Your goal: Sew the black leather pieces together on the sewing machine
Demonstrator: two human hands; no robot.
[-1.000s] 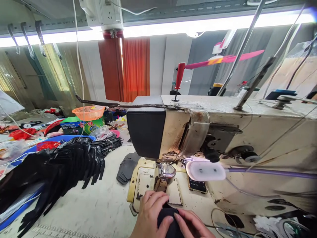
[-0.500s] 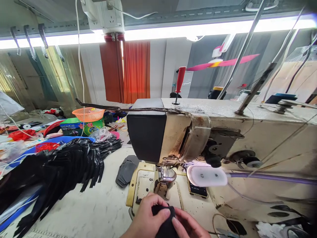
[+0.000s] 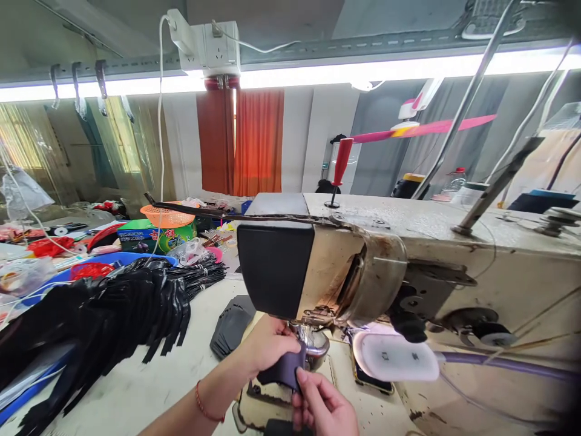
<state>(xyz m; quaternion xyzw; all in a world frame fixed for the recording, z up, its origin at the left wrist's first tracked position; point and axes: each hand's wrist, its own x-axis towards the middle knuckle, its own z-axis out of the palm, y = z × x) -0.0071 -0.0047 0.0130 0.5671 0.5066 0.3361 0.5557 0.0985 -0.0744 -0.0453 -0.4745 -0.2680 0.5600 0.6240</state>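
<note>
A small dark piece of material is bent between my two hands at the needle area of a sewing machine. My left hand grips its upper left part, thumb on top, close to the metal presser foot. With thumb and fingers, my right hand pinches the lower right edge. Some of the fingers are hidden behind the piece. Another dark piece shows at the bottom edge, below my hands. Left of the machine bed lies a stack of dark cut pieces.
Black strips lie in a heap on the left of the table. Behind them stand a green box and an orange basket. A white lamp sits right of the needle, over a phone. A red screwdriver stands upright on the machine.
Both hands have moved forward with the dark piece, from in front of the machine bed up to the presser foot. The camera view has shifted slightly.
</note>
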